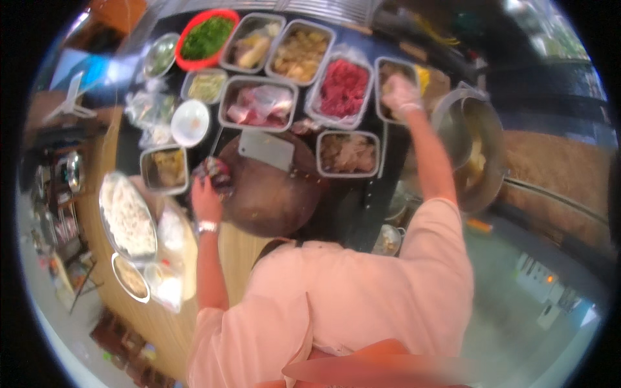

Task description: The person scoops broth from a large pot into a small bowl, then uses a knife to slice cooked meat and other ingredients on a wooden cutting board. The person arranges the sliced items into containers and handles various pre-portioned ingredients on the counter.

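My left hand (207, 199) rests on a dark, multicoloured cloth-like bundle (217, 173) at the left edge of a round chopping block (276, 201). A cleaver (267, 149) lies flat on the far part of that block. My right hand (401, 93), in what looks like a clear plastic glove, reaches into a metal tray (383, 112) at the upper right; its fingers are partly hidden over the food. Left of that tray stands a container of red minced meat (343, 87), and nearer to me is a tray of pale sliced meat (348, 154).
A large metal pot (492, 160) stands to the right. Beyond the block are trays of meat pieces (262, 105), a red bowl of chopped greens (206, 39) and a white bowl (190, 123). At left lies an oval dish of white noodle-like food (127, 218).
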{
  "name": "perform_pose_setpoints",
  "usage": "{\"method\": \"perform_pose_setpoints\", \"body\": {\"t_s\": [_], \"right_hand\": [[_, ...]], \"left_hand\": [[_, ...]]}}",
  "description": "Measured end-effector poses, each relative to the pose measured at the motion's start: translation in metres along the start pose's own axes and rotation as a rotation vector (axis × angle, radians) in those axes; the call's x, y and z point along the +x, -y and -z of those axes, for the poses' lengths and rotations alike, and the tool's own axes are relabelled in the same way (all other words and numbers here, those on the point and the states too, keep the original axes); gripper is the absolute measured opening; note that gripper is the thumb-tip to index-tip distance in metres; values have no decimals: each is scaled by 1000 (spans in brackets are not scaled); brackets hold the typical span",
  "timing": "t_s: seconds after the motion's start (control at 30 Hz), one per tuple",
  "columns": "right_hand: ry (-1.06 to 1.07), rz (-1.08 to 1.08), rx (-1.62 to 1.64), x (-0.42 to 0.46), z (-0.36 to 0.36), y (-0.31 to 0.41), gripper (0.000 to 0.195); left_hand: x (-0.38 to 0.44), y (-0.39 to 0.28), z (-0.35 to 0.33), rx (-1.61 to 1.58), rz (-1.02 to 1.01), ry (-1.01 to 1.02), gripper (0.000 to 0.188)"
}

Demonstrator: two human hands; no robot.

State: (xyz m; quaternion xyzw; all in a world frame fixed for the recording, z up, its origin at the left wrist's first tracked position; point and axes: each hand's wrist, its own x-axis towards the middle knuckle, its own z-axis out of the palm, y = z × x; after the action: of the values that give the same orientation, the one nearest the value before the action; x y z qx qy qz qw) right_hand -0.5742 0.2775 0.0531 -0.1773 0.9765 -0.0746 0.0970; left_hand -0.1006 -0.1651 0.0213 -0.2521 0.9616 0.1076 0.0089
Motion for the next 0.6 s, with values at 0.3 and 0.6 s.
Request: {"method": "perform_pose_setpoints", "body": {"t_s": [0.3,0.6], "right_hand": [[-124,338,623,-128,52,135,46],[10,687,651,-241,-61,266,47]], "left_hand": [[-8,-105,37,-719,-71,-89,45],[-34,-170,41,-1827,471,226,42]]}}
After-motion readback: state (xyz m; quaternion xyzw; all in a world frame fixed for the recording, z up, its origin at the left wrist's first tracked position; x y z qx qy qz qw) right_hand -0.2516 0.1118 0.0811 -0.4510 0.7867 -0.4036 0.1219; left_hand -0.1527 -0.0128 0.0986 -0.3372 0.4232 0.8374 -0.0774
